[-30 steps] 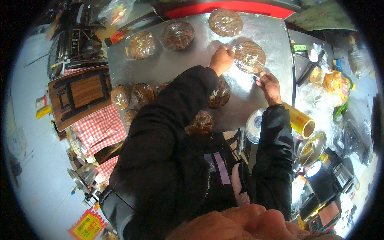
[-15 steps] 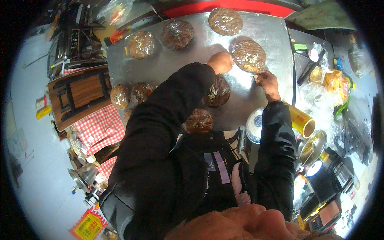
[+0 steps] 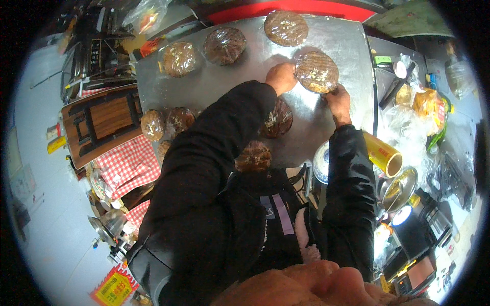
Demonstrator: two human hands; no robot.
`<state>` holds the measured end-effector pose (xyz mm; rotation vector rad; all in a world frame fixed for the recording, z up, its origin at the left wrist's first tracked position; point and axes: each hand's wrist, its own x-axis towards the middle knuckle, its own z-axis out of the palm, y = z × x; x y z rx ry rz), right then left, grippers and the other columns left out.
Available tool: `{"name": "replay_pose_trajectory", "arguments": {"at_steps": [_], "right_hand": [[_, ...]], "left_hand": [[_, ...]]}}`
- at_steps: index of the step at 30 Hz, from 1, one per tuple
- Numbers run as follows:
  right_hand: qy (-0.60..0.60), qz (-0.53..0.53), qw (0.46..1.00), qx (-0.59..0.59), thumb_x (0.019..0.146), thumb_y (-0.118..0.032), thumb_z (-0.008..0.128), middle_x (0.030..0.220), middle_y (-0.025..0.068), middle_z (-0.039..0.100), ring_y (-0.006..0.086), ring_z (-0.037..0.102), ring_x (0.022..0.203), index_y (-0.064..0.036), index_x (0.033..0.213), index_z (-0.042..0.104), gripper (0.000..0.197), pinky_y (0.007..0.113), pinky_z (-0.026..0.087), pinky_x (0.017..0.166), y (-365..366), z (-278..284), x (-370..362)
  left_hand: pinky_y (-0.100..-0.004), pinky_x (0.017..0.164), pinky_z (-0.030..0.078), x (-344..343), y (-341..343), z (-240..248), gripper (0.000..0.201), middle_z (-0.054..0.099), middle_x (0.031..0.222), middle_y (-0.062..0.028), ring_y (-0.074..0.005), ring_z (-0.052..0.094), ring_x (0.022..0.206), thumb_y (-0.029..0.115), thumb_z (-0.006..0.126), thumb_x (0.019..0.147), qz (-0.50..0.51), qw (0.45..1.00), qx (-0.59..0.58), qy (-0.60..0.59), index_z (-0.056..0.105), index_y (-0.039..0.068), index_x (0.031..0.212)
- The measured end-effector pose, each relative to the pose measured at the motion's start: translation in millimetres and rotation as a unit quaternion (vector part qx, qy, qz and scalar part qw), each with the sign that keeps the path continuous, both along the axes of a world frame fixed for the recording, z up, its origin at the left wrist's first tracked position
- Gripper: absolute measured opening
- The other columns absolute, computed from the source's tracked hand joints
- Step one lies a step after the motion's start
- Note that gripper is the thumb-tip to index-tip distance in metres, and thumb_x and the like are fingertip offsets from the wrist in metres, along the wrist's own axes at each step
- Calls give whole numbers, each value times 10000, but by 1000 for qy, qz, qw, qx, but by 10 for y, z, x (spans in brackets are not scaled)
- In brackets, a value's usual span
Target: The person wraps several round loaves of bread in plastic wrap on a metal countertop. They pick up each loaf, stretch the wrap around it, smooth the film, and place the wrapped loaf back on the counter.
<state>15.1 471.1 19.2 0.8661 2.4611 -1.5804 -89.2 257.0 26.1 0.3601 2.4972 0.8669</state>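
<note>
A round bowl of brown sliced food with pale bits on top (image 3: 317,71), covered in clear cling film, is between my hands over the metal table. My left hand (image 3: 282,79) is closed at its left rim, with the fingertips partly hidden. At the lower right rim, my right hand (image 3: 338,105) pinches the edge. Similar film-wrapped bowls stand around: one beyond (image 3: 286,28), one at far left of centre (image 3: 225,46), another farther left (image 3: 178,58). Nearer me, a wrapped bowl (image 3: 278,120) is partly covered by my left sleeve.
The metal table (image 3: 352,61) carries several wrapped bowls. A yellow roll of film (image 3: 383,155) and a blue-and-white dish (image 3: 322,162) are by my right forearm. Plastic bags (image 3: 403,122) crowd the right side. A wooden board (image 3: 104,122) and checked cloth (image 3: 126,166) are at left.
My right hand has shifted slightly up and left, closer against the bowl's lower rim. My left hand stays at the left rim, its fingers a little less bunched.
</note>
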Motion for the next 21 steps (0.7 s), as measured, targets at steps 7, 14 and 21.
{"name": "replay_pose_trajectory", "arguments": {"at_steps": [7, 14, 21], "right_hand": [[-21, -37, 979, -202, 886, 19, 595, 954, 143, 701, 192, 688, 845, 72, 1154, 623, 275, 308, 555, 731, 50, 34, -15], [-95, -218, 838, -492, 1078, -339, 415, 1262, 265, 561, 399, 611, 1153, 69, 1421, 380, 535, 472, 536, 1003, 60, 312, 98], [-24, -200, 794, -574, 1080, -391, 397, 1420, 317, 404, 420, 542, 1220, 72, 1489, 233, 640, 520, 484, 1064, -47, 321, -31]], "left_hand": [[-454, 872, 566, -66, -30, -92, 371, 723, 1015, -218, -372, 701, 976, 239, 594, 943, 85, 953, 162, -240, 620, -22, 1205], [-603, 1017, 482, -138, -58, 134, 642, 495, 1370, -350, -476, 589, 1188, 417, 388, 1053, 354, 662, 346, -562, 330, -107, 1419], [-660, 1128, 300, -63, 133, 202, 785, 332, 1506, -340, -511, 391, 1373, 496, 447, 1013, 343, 607, 455, -554, 232, -107, 1467]]}}
